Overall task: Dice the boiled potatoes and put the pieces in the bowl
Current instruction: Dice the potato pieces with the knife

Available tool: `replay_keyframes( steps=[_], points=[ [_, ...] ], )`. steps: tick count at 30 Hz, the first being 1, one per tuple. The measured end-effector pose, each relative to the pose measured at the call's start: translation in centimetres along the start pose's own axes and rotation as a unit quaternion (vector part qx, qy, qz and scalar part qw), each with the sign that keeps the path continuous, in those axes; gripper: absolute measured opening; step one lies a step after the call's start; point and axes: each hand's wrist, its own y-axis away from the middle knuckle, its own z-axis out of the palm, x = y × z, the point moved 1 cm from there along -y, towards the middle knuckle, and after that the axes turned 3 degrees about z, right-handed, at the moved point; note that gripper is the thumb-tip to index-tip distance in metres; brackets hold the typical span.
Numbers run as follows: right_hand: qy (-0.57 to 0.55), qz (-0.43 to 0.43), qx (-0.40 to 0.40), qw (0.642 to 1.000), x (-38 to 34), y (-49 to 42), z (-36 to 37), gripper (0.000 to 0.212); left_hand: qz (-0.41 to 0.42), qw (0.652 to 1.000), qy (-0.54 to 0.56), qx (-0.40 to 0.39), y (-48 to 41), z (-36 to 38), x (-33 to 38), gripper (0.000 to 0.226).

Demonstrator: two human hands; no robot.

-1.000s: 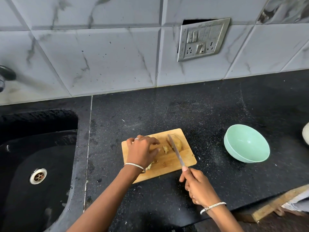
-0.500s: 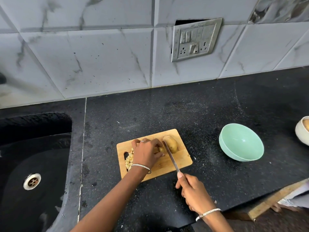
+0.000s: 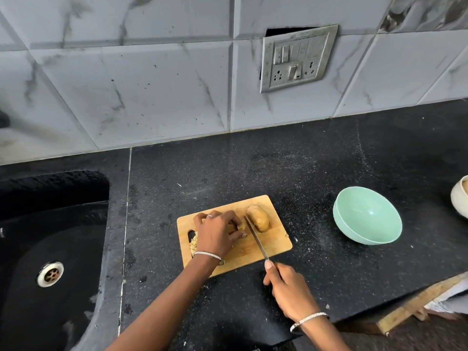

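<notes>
Potato piece [image 3: 241, 225] on cutting board [image 3: 276, 243], held under curled fingers of left hand [image 3: 217, 233]; whole potato [image 3: 258, 221] just beside, at 2 o'clock. Knife [image 3: 255, 236], gripped by right hand [image 3: 288, 287], close beside fingertips: risks a nick on any drift toward 9 o'clock.

A light wooden cutting board [image 3: 274, 247] with rounded corners lies slightly skewed on the dark counter, just below the centre of the frame. On its upper right part rests a whole potato [image 3: 258, 221], oval and tan-skinned, lying on its side. Just left of it sits a cut potato piece [image 3: 241, 225], mostly hidden under the curled fingers of the left hand [image 3: 217, 234]. The thin steel knife [image 3: 256, 238] slants between the two, its tip by the whole potato and its handle gripped in the right hand [image 3: 288, 290]. Pale yellow diced pieces [image 3: 193, 243] are heaped at the board's left edge beside its slot. The mint-green bowl [image 3: 367, 219] stands upright at right of centre, well apart from the board.
</notes>
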Motion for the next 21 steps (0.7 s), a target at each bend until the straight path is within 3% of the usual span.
replay_keyframes(
  steps=[6, 21],
  points=[
    [0.017, -0.031, 0.016, 0.999, -0.66, 0.37, -0.33, 0.046, 0.011, 1.000, -0.012, -0.003, -0.10, 0.24, 0.17, 0.034],
    [-0.021, -0.009, -0.005, 1.000, 0.07, -0.14, 0.50, 0.050, 0.034, 0.999, -0.021, -0.022, -0.69, -0.08, 0.23, 0.034]
  ],
)
